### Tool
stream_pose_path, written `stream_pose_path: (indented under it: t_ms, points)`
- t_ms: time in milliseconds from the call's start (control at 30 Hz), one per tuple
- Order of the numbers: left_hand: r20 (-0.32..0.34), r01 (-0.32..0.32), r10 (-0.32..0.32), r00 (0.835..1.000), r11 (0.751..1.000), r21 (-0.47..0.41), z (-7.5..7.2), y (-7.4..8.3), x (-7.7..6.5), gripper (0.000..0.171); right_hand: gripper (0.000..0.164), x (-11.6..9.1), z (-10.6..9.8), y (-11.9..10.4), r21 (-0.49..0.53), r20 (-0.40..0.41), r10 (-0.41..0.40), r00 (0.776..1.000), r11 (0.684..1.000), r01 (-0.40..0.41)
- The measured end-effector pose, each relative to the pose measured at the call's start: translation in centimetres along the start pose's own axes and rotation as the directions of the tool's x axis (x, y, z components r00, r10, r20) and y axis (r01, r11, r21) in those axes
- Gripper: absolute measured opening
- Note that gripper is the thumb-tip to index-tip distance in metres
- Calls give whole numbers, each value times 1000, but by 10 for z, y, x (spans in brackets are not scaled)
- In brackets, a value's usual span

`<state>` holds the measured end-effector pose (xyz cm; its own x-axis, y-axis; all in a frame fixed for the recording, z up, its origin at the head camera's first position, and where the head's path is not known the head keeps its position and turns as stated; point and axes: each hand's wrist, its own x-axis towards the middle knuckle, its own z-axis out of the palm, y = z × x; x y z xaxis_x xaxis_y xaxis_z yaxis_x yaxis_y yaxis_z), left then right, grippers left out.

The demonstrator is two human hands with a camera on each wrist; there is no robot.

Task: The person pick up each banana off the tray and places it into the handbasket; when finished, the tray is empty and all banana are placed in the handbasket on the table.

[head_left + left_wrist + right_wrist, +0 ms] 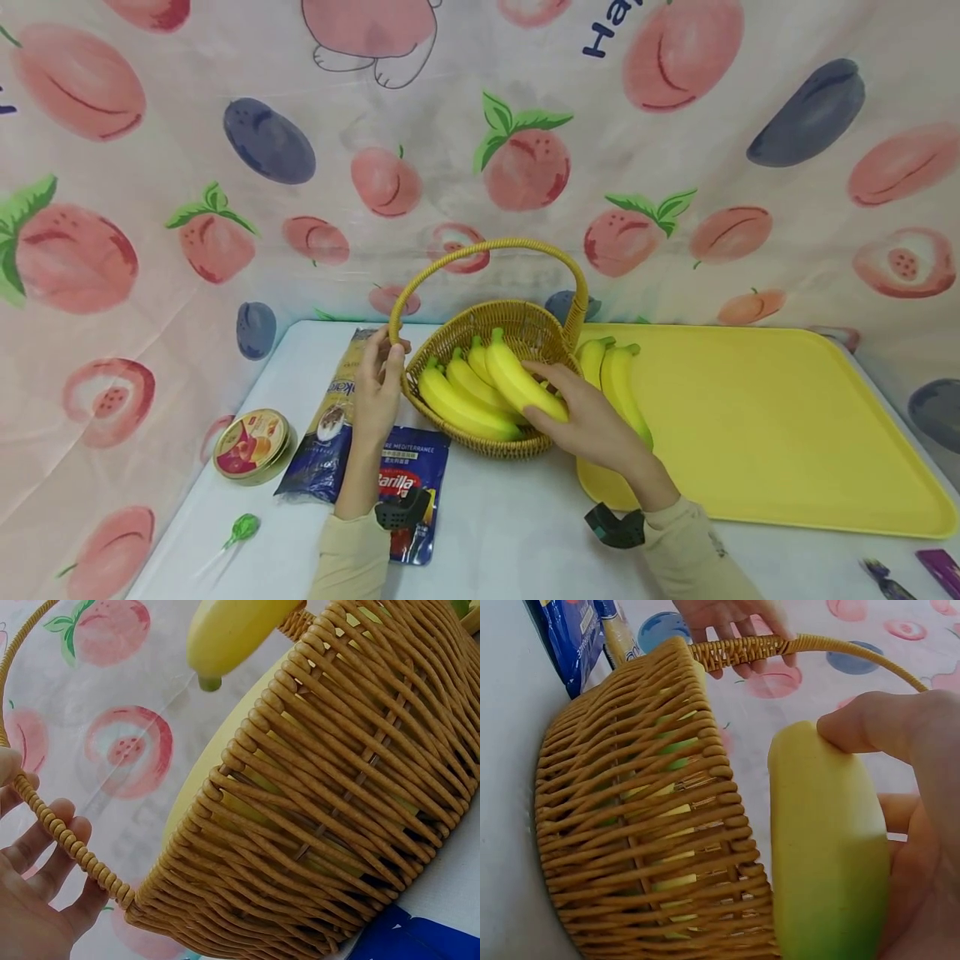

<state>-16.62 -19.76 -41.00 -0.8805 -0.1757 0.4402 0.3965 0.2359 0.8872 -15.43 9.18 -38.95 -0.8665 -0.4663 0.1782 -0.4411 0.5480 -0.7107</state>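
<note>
- One round tin (252,446), nine o'clock from the wicker basket (502,448).
- Your left hand (378,387), nine o'clock, curled round the basket's handle (513,242).
- Several bananas (465,407), inside, toward eight o'clock.
- Your right hand (592,417), four o'clock, gripping one banana (517,377) over the basket.
- Two bananas (622,392), three o'clock, at the yellow tray's (765,433) left end.

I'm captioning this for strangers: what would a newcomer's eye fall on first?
Probably the wicker basket at the head view's centre: the left grip holds its handle, and the right grip holds a banana above the bananas inside. Next, the yellow tray to its right, with two more bananas at the tray's left end.
</note>
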Motion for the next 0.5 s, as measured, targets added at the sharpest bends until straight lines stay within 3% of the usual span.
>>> stream_pose_path:
  t_ms: [167,500]
  points:
    - [3,19,-19,1000,1000,2,1,5,0,34,54,9,4,-1,-5,2,24,1000,1000,-24]
    - [17,41,-41,999,999,7,2,33,-2,35,53,30,17,-7,43,27,22,999,999,-24]
